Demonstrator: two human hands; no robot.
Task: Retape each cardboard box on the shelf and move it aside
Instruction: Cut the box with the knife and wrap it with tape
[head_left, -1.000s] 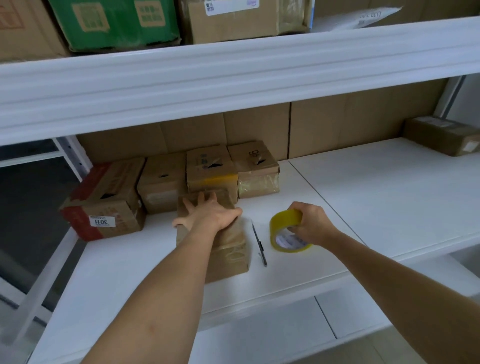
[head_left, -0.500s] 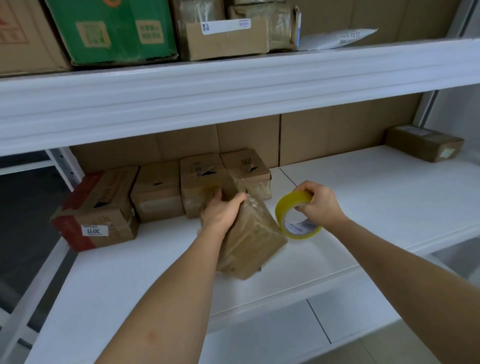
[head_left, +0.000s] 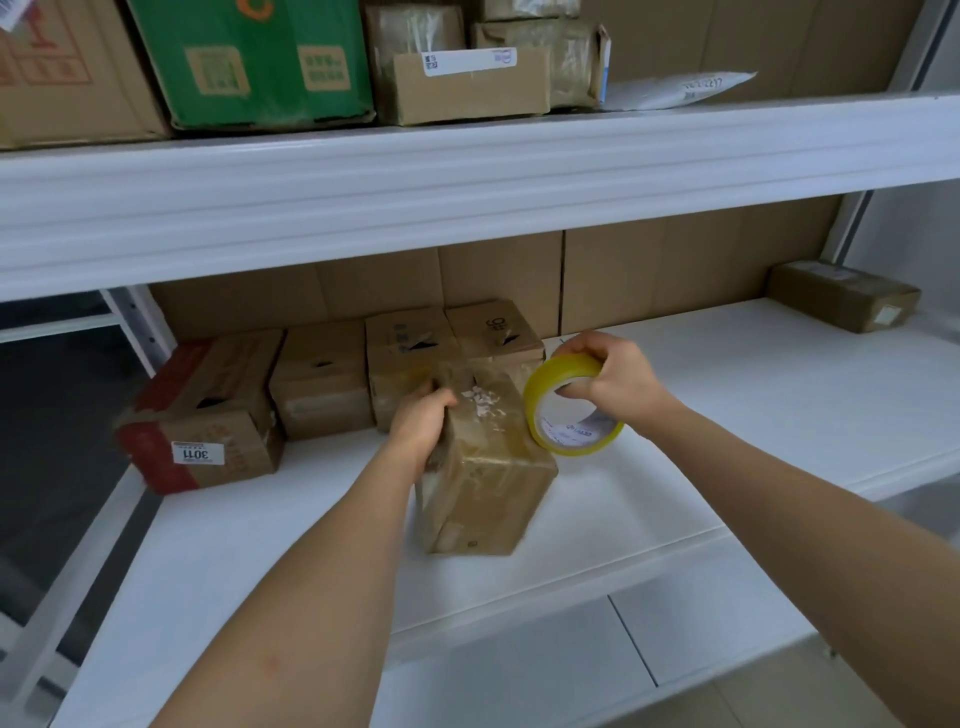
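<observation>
1. Gripping the small cardboard box (head_left: 485, 467) at its upper left edge, your left hand (head_left: 420, 423) has its fingers curled shut over the far side (fingertips hidden behind the box).
2. Box sits on the white middle shelf (head_left: 727, 415), near the front edge, turned at an angle; its top carries glossy old tape and torn white label scraps.
3. Your right hand (head_left: 613, 382) is closed on the yellow tape roll (head_left: 571, 410), fingers through the core, roll held on edge just right of the box's top corner (touching or not, can't tell).
4. Row of four boxes behind: red-sided box (head_left: 202, 415) with a "3011" sticker far left, then three plain brown ones (head_left: 322, 387), packed side by side against the cardboard backing.
5. Lone brown box (head_left: 844, 296) at the shelf's far right, well apart.
6. Upper shelf: green box (head_left: 254, 57) and several brown ones.
</observation>
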